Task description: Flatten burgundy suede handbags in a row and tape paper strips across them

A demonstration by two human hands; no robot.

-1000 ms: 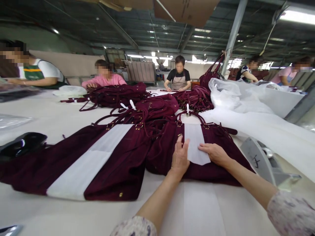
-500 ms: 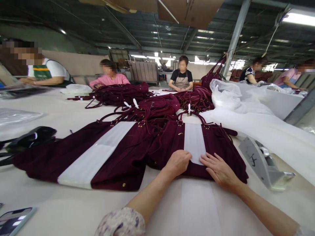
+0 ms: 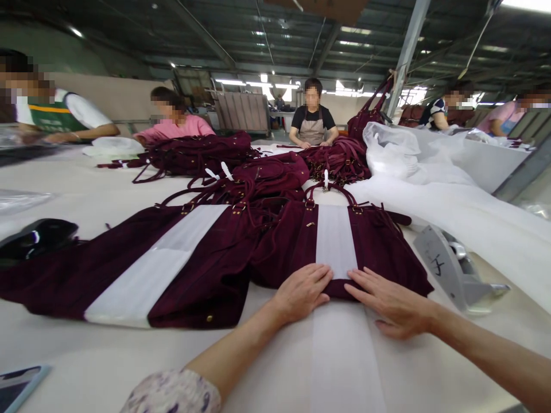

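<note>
A dark maroon handbag [image 3: 284, 246] lies flat in front of me, its handles pointing away. Down its middle runs a white wrapping strip [image 3: 336, 235], and a further length of white sheet [image 3: 344, 350] extends from under the bag toward me. My left hand [image 3: 301, 292] rests on the bag's near edge at the strip's left side, fingers stretched out. On the strip's right side my right hand [image 3: 390, 301] lies with fingers spread, fingertips on the bag. To the left, a second maroon bag [image 3: 206, 269] carries a similar white strip [image 3: 159, 264].
A grey tape dispenser [image 3: 447, 269] stands right of the bag. White foam sheeting [image 3: 430, 201] covers the table's right side. More maroon bags [image 3: 198, 152] and a heap of straps [image 3: 336, 160] lie farther back. A phone [image 3: 21, 384] is at front left. Several co-workers sit around.
My left hand has gone from curled fingers at the strip's edge to lying flat on the bag. My right hand stays beside the strip. The view has shifted slightly.
</note>
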